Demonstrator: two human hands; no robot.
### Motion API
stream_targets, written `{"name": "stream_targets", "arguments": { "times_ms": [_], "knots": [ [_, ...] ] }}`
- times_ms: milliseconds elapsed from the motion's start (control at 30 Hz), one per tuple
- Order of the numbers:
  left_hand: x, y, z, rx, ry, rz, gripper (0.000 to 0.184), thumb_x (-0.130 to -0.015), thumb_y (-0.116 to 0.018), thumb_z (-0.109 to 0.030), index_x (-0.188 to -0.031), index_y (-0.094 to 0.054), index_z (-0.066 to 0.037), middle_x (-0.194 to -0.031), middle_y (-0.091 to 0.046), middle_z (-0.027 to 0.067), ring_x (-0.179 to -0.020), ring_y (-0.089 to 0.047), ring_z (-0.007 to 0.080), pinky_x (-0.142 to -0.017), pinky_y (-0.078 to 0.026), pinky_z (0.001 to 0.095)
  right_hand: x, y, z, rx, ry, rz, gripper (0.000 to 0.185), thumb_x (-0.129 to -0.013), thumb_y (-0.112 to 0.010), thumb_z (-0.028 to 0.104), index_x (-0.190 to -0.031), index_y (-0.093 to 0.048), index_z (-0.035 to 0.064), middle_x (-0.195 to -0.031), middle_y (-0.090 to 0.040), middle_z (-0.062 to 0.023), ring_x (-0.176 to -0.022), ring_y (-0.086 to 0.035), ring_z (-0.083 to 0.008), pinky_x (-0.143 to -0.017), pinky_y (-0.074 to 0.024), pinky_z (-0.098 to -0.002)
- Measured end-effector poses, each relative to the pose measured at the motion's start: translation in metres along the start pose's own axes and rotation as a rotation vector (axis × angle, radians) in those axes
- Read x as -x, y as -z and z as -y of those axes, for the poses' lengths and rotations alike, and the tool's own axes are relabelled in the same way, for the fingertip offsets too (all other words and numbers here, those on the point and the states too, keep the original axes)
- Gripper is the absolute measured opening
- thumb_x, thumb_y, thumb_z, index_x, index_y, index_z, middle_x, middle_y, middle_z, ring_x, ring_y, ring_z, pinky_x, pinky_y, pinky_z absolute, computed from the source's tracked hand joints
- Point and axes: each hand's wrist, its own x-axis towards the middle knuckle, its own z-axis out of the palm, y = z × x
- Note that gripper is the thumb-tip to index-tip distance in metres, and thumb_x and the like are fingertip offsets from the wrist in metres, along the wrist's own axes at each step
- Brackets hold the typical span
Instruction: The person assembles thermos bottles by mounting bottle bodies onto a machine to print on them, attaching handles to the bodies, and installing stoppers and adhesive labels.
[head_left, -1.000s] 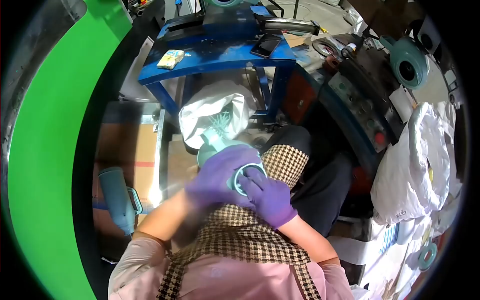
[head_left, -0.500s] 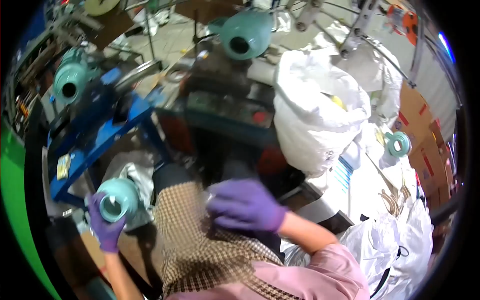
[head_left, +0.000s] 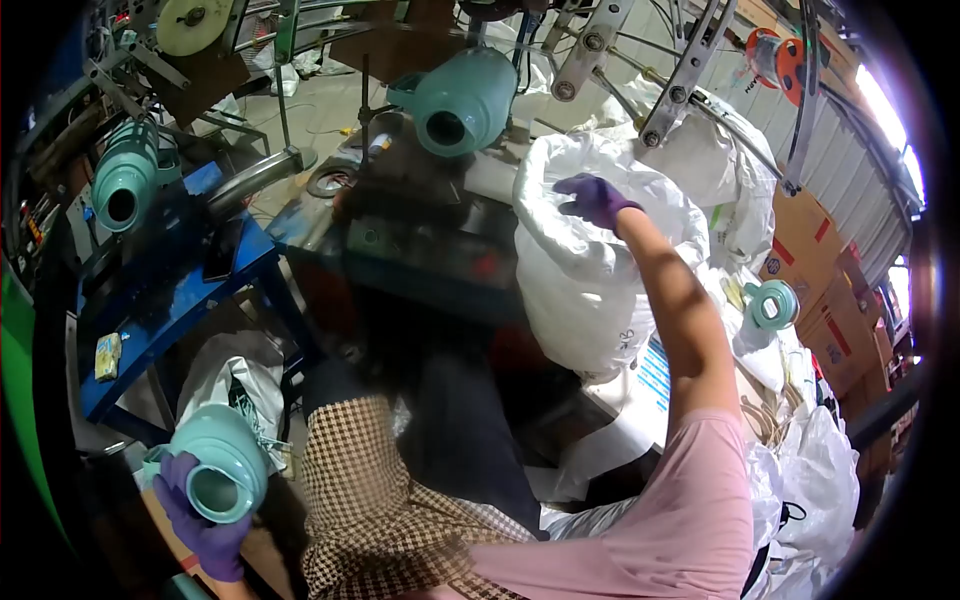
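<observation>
My left hand (head_left: pixel 203 520), in a purple glove, holds a teal plastic jug body (head_left: pixel 215 440) at the lower left, with its round opening facing up toward me. My right hand (head_left: pixel 597 202), gloved in purple too, is stretched out over the mouth of a large white sack (head_left: pixel 585 290). Its fingers are apart and nothing shows in them. Below the jug's far side, a smaller white bag (head_left: pixel 262 380) holds thin teal scraps.
Two more teal jugs stand on machine parts, one at the back (head_left: pixel 465 100) and one at the left (head_left: pixel 125 180). A blue table (head_left: pixel 190 300) bears a phone. A teal ring (head_left: pixel 772 304) lies right of the sack, near cardboard boxes (head_left: pixel 835 310).
The view has swung right. My hands have parted; my right hand has left the jug and reached out over the large sack. The jug stays in my left hand.
</observation>
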Motion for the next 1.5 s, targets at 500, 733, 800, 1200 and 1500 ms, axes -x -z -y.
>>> {"name": "stream_targets", "arguments": {
  "times_ms": [500,733,800,1200,1500],
  "knots": [
    [-0.002,-0.040,-0.053,0.016,0.003,0.226,0.082,-0.054,-0.092,-0.025,-0.126,-0.060,-0.003,-0.123,-0.064,0.0171,-0.119,-0.058,0.0458,-0.101,-0.047,0.0531,0.040,0.037,0.013,-0.529,-0.393,-0.185,0.026,-0.090,-0.076,0.020,-0.105,-0.072,-0.0007,-0.089,-0.070,-0.0017,-0.079,-0.058,-0.0105,-0.071,-0.0493,-0.0298],
    [-0.001,-0.037,-0.049,0.082,0.025,0.202,0.089,-0.056,-0.094,-0.024,-0.132,-0.057,0.000,-0.123,-0.065,0.0159,-0.118,-0.060,0.0415,-0.102,-0.048,0.0490,0.051,0.064,0.026,-0.203,-0.409,-0.429,0.023,-0.081,-0.077,0.021,-0.088,-0.071,0.0006,-0.082,-0.066,-0.0040,-0.071,-0.059,-0.0116,-0.068,-0.0486,-0.0299],
    [0.001,-0.036,-0.046,0.124,0.137,0.186,0.090,-0.056,-0.095,-0.025,-0.133,-0.056,0.001,-0.122,-0.066,0.0153,-0.113,-0.062,0.0383,-0.103,-0.048,0.0458,0.046,0.052,0.040,-0.312,-0.345,-0.465,0.017,-0.083,-0.076,0.016,-0.083,-0.067,0.0016,-0.086,-0.063,-0.0054,-0.078,-0.061,-0.0123,-0.070,-0.0486,-0.0297],
    [-0.027,-0.029,-0.034,0.049,0.011,0.269,0.118,-0.055,-0.099,-0.030,-0.151,-0.037,0.002,-0.121,-0.071,0.0121,-0.118,-0.065,0.0319,-0.107,-0.047,0.0435,0.131,-0.166,0.454,-2.042,-0.366,0.323,0.037,-0.098,-0.061,-0.002,-0.134,-0.057,0.0044,-0.106,-0.068,-0.0063,-0.094,-0.067,-0.0142,-0.087,-0.0567,-0.0281],
    [-0.028,-0.023,-0.042,0.201,0.324,0.207,0.078,-0.059,-0.090,-0.034,-0.126,-0.060,-0.007,-0.124,-0.065,0.0150,-0.117,-0.062,0.0349,-0.102,-0.048,0.0442,0.174,-0.183,0.403,-0.242,0.382,0.217,0.026,-0.085,-0.076,0.010,-0.111,-0.071,0.0063,-0.104,-0.066,-0.0130,-0.095,-0.067,-0.0275,-0.084,-0.0543,-0.0359]
  ]
}}
